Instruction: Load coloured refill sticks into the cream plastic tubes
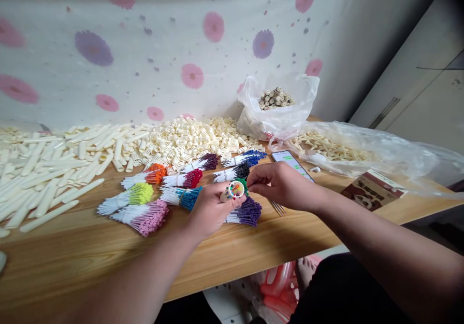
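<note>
My left hand (207, 210) is closed around a short cream pen barrel (227, 195), its round open end facing up towards me. Several coloured tips show inside that opening. Just right of it my right hand (277, 185) has its thumb and finger pinched together; whatever is between them is too small to make out. Below the fingers lies a bundle of green-tipped pen refills (244, 185), partly covered. Near my left hand are bundled purple refills (248, 212), blue refills (184, 197) and black refills (237, 172).
Pink (148, 218), yellow (139, 194), orange (154, 173) and red refill bundles (188, 177) lie left. Behind are heaped cream tubes (195, 138) and long cream barrels (54, 169). A plastic bag (253, 116), phone (292, 163) and box (373, 191) sit right.
</note>
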{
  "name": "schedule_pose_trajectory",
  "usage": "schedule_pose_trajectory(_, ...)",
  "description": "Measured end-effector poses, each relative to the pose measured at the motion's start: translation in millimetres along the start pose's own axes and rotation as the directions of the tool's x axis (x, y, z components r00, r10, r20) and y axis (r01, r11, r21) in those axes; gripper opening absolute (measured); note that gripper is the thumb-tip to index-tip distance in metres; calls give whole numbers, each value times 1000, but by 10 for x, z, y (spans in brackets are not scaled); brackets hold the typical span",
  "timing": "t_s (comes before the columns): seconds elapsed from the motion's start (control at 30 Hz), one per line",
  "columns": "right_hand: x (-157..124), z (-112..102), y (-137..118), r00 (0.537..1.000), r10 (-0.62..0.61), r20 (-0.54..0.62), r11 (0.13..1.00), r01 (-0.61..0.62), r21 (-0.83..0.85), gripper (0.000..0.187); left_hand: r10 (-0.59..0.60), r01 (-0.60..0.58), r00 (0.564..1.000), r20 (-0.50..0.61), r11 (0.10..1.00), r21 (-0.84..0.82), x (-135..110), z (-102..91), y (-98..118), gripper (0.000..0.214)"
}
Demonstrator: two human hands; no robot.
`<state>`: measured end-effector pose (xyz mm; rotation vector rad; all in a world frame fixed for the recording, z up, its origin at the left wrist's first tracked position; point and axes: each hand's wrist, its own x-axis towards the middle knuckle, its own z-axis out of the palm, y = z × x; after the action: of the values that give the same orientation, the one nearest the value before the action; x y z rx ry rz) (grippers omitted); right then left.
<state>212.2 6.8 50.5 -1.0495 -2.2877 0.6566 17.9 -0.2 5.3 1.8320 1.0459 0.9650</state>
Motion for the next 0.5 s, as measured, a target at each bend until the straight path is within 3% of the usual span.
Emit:
schedule_pose_trajectory(0.1,-23,73,67,997,66,-40,980,-58,188,8,-1,0,1000,-10,999,-50,-15,12,-15,19)
schedule_pose_trajectory(0.23,-62,89,148,990,133,-48,875,-95,475,19,-3,2,1000,-5,990,-143,1,2,-49,19)
schedule_pose_trajectory(0.5,-116,181,133,975,202,-97,786,-102,610,24,20,-16,999,29,990,-142,6,7,-18,23)
